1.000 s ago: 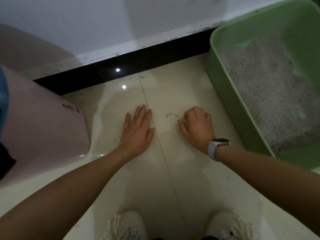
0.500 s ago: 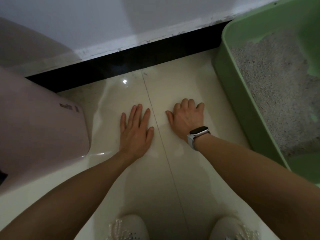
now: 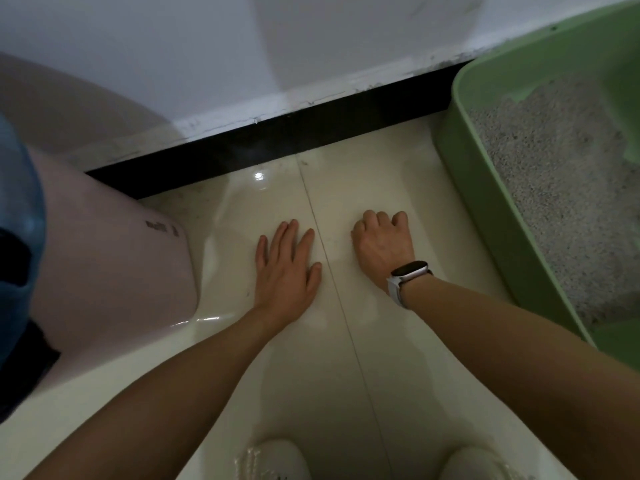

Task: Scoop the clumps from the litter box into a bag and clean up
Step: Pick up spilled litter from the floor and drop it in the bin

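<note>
The green litter box point(image 3: 485, 216) stands on the right, and grey litter point(image 3: 554, 174) fills it. On the glossy cream floor tile beside it, my left hand point(image 3: 285, 268) lies flat with straight fingers, just left of the grout line. Right of that line, my right hand point(image 3: 381, 244) rests on the tile with its fingers curled under and its knuckles up. A white smartwatch point(image 3: 408, 271) is on that wrist. Whatever is under the curled fingers is hidden. No loose grains, scoop or bag show.
A pink rounded container point(image 3: 110, 258) fills the left side, with something blue point(image 3: 17, 237) at the frame's edge. A black baseboard point(image 3: 277, 140) and white wall close off the far side. My two white shoes point(image 3: 277, 459) point(image 3: 481, 462) are at the bottom.
A small scatter of litter grains lay between my hands one second ago. My right hand slid over that spot and curled its fingers, and the grains are out of sight. My left hand stayed flat.
</note>
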`<state>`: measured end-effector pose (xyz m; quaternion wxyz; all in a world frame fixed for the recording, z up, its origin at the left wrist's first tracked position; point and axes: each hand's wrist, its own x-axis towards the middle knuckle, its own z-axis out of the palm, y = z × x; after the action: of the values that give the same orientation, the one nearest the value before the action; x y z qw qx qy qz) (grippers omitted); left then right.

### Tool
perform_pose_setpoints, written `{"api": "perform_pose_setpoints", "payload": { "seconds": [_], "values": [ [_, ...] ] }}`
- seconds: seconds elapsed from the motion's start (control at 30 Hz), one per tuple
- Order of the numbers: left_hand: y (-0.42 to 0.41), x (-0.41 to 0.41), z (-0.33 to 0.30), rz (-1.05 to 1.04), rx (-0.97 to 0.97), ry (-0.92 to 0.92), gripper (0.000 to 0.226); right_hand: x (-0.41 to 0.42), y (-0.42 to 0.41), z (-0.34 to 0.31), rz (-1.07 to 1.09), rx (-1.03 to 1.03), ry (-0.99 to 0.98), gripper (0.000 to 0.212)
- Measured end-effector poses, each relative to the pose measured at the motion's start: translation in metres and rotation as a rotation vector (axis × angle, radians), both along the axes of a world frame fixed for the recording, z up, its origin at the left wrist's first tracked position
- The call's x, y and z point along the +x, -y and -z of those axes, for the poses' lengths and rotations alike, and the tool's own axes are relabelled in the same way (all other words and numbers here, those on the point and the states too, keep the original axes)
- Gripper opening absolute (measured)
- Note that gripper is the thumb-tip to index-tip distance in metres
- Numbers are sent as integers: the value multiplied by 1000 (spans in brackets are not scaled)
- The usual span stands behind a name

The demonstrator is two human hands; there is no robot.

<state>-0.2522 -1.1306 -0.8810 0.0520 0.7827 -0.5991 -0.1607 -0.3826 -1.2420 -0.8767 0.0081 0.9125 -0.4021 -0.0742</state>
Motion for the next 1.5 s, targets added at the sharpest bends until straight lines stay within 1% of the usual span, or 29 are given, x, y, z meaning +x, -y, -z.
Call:
{"api": "perform_pose_setpoints", "payload": {
  "seconds": [0.07,0.1,0.13,0.2,0.27,0.3,0.37,0.4,0.47,0.53,0.6,0.7,0.93,1.03,1.2,1.3,1.43,1.5],
  "values": [
    [1,1,-2,-17,-5,-19,62,-2,3,-2,-18,32,40,22],
    [2,2,-3,-26,-15,-29,61,-6,4,-5,-2,73,91,19],
    [4,2,-5,-28,-29,-41,58,-10,6,-7,16,154,152,17],
    [10,0,-9,-21,-84,-61,51,-21,13,-9,78,297,307,21],
    [18,-5,-11,12,-149,-62,43,-32,19,-15,195,445,472,26],
    [23,-9,-12,31,-166,-62,39,-37,22,-18,279,487,555,28],
    [32,-20,-12,40,-146,-91,33,-45,26,-24,482,536,666,29],
    [37,-27,-11,10,-123,-124,33,-48,26,-24,567,556,700,29],
    [44,-40,-9,-113,-107,-193,35,-56,25,-23,657,587,714,27],
    [49,-51,-9,-231,-105,-247,37,-61,20,-24,656,589,710,24],
    [51,-56,-7,-275,-95,-254,41,-64,15,-22,643,588,701,23],
    [55,-56,-6,-286,-95,-277,40,-69,12,-20,661,602,706,23],
    [61,-56,-7,-376,-131,-372,20,-73,12,-13,700,621,719,25],
    [62,-57,-6,-396,-131,-386,16,-71,11,-12,684,634,709,26],
    [64,-59,-4,-420,-136,-358,12,-68,10,-10,681,640,693,27],
    [65,-60,-4,-423,-125,-342,13,-68,9,-10,682,626,697,21],
    [65,-58,-3,-346,-77,-272,17,-63,6,-8,618,564,652,17],
    [64,-56,-4,-322,-66,-269,17,-59,3,-6,570,542,621,16]
  ]
}}
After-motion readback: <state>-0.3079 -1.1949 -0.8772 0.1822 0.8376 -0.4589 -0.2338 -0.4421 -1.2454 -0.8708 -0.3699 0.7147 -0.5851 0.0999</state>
